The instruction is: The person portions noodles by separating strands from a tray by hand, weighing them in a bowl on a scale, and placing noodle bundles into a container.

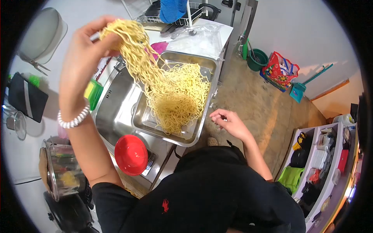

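Observation:
My left hand, with a white coiled band on its wrist, is raised over the sink's far left side and grips a bunch of yellow noodles. Long strands hang from it down into the metal tray, where a loose heap of noodles lies. My right hand is just right of the tray, its fingers curled, touching neither tray nor noodles; whether something small is between them is hard to make out. Nearer my body, left of the tray, stands a red bowl on a small scale.
The metal sink lies beneath and left of the tray. A dish rack and clear plastic are behind it. Clear containers stand at left. A green bucket, red bag and shelves are at right.

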{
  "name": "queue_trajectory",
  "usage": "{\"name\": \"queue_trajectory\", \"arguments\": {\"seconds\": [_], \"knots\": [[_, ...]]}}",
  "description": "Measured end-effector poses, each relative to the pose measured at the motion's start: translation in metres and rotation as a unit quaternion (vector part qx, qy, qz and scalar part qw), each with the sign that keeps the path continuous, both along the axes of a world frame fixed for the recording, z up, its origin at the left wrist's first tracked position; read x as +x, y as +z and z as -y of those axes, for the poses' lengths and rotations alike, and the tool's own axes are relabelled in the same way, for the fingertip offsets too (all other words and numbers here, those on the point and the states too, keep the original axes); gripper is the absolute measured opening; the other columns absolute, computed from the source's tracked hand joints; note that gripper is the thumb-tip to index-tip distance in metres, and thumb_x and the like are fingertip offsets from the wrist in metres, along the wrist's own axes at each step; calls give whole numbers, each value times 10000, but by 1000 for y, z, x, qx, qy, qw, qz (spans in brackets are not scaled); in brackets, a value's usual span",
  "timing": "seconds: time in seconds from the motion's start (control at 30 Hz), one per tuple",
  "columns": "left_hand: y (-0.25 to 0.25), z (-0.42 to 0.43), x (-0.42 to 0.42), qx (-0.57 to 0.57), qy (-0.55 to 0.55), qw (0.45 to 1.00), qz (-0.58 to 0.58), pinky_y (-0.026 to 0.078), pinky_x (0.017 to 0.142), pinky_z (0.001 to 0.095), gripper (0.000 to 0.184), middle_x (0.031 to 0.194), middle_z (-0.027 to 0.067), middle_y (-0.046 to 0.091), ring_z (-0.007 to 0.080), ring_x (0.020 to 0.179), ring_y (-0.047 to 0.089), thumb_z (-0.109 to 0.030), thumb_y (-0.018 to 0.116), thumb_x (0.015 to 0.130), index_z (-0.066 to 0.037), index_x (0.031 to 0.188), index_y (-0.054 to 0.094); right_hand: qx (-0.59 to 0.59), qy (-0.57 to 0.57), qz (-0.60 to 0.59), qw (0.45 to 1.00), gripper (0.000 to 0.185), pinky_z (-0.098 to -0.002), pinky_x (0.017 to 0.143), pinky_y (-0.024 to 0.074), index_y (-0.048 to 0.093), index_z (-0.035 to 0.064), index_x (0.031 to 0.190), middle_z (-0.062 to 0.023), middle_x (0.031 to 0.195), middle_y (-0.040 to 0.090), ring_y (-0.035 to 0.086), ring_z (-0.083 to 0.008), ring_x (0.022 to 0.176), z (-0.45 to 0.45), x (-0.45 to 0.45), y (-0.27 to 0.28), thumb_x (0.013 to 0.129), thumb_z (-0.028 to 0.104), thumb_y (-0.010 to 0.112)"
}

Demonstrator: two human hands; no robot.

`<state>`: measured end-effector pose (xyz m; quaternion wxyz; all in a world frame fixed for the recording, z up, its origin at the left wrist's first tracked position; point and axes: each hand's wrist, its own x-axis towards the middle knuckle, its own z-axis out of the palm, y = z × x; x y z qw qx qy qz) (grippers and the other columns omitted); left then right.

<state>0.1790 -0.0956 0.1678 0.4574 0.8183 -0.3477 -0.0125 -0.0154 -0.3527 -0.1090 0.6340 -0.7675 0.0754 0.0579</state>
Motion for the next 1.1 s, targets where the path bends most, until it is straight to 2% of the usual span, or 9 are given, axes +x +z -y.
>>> {"name": "queue_trajectory", "arguments": {"seconds": [0.2,0.33,0.4,0.53,0.67,0.73,0.8,1.0,1.1], "knots": [[53,-30,34,18,45,988,146,418,704,178,382,929,-5,659,42,680,513,-173,650,882,-32,1236,626,32,3,-8,999,182,-271,622,464,663,13,1034,-5,763,612,540,-81,677,0,0,-3,939,156,602],[43,25,-37,-51,59,983,165,463,616,207,200,777,43,664,63,648,573,-129,606,886,5,1021,671,22,6,-7,1000,193,-272,616,466,665,10,1045,-10,774,626,542,-82,667,0,2,-2,938,158,601],[31,-4,21,66,22,972,224,442,683,206,396,947,14,667,71,743,587,-178,667,871,-27,1233,623,14,9,-3,1000,199,-274,613,466,666,8,1047,-12,778,631,544,-84,661,0,2,-5,936,161,605],[-43,35,7,231,-39,971,-54,527,691,257,531,1160,85,587,142,860,620,-248,758,795,-80,1270,590,15,9,0,1000,201,-275,613,468,669,9,1045,-14,778,631,548,-88,660,1,1,-4,931,166,615],[-137,25,36,285,7,954,-96,517,627,258,557,1018,104,623,130,828,613,-259,786,771,-65,1256,594,7,1,-20,1000,195,-275,618,471,670,11,1043,-10,773,623,553,-88,674,5,-4,-2,930,161,619],[-163,33,23,338,33,938,-66,503,902,381,646,1135,231,663,344,1031,655,-370,777,736,-1,1235,598,13,5,-3,1000,193,-274,619,471,670,11,1041,-8,769,620,554,-88,676,7,-5,-10,929,160,621],[-200,37,14,318,4,948,-13,493,938,386,630,1178,254,642,362,1083,637,-340,768,741,5,1237,589,18,7,0,1000,190,-272,619,473,670,12,1040,-5,767,618,554,-87,678,7,-5,-11,928,158,621],[-170,41,14,240,47,970,3,531,813,381,377,959,224,699,325,888,692,-228,711,778,-57,1113,676,20,6,-17,1000,185,-268,617,476,666,9,1038,-2,767,613,550,-80,678,8,-6,-5,927,147,612],[-106,36,15,124,24,992,-13,519,677,305,265,816,125,697,160,692,646,-182,668,813,-71,1051,706,29,4,-20,999,189,-268,618,478,666,6,1040,-3,772,616,549,-79,677,8,-4,-3,928,145,605]]}}
